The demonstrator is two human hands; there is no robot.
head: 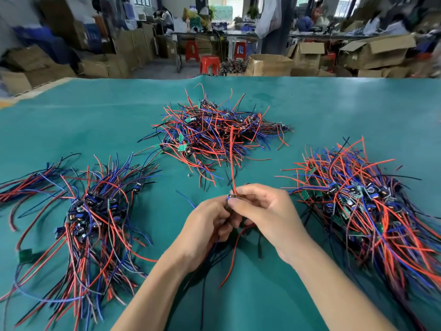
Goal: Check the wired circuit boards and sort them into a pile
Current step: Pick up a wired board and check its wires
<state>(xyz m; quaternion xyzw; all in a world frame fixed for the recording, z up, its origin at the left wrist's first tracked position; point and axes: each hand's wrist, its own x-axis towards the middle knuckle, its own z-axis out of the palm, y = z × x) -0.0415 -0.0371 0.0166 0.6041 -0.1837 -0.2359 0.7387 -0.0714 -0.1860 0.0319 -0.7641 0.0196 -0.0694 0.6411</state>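
Over the near middle of the green table mat [310, 111], my left hand [205, 225] and my right hand [267, 211] meet and together pinch one small wired circuit board [230, 197]. The board is mostly hidden by my fingers. Its red wire [232, 161] stands up and away from me, and other red and black wires [235, 249] hang down between my wrists. Three heaps of wired boards lie around: a tangled one at the far centre [214, 132], one on the left [90, 211], one on the right [367, 206].
The left and right heaps have their wires combed roughly one way, toward me and outward. A tiny loose part [189, 175] lies on the mat near the centre heap. Beyond the table's far edge stand cardboard boxes [269, 64], red stools [210, 64] and seated people.
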